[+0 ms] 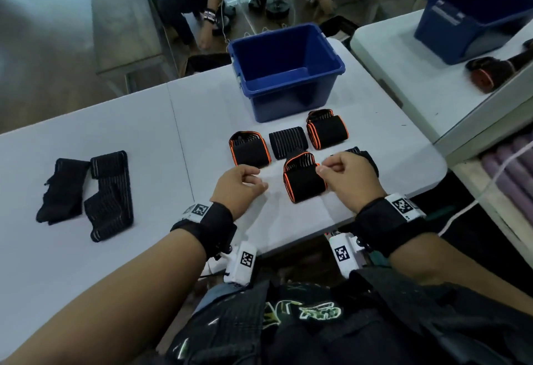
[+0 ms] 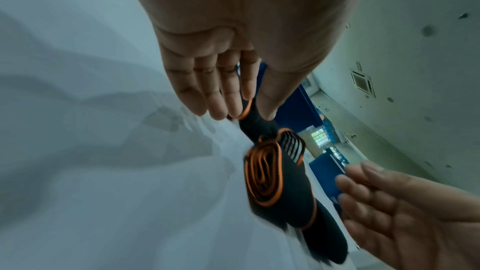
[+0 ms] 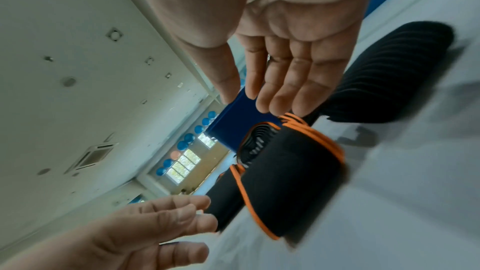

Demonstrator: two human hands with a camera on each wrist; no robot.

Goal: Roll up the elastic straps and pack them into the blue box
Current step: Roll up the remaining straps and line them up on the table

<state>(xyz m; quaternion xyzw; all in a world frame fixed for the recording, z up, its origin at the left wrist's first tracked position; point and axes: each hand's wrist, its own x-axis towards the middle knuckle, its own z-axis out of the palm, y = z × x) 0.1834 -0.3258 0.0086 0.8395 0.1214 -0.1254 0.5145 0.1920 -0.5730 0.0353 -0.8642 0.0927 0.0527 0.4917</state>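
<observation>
Rolled straps: four finished rolls are lying on the desk point(image 1: 144, 122) just in front of the blue box point(image 1: 285, 70). Three have orange edging: the nearest roll point(image 1: 304, 181) between the hands, one at left point(image 1: 250, 149) and one at right point(image 1: 327, 129); a plain black roll point(image 1: 287, 142) is sitting between the latter two. A further dark piece point(image 1: 366, 157) is showing behind the right hand; its state cannot be told.
Unrolled straps: two black straps point(image 1: 89, 194) are lying loose, well apart at the left of the desk.
Blue box: it is standing open, and its visible interior is holding no strap.
Progress, as judged: rolling is mostly done, two straps are awaiting rolling, and all packing is outstanding.
Left hand point(image 1: 240, 184): it is hovering just left of the nearest roll, fingers loosely curled and grasping nothing.
Right hand point(image 1: 347, 175): it is hovering at the roll's right edge, fingers relaxed, released from the roll in the wrist views.
</observation>
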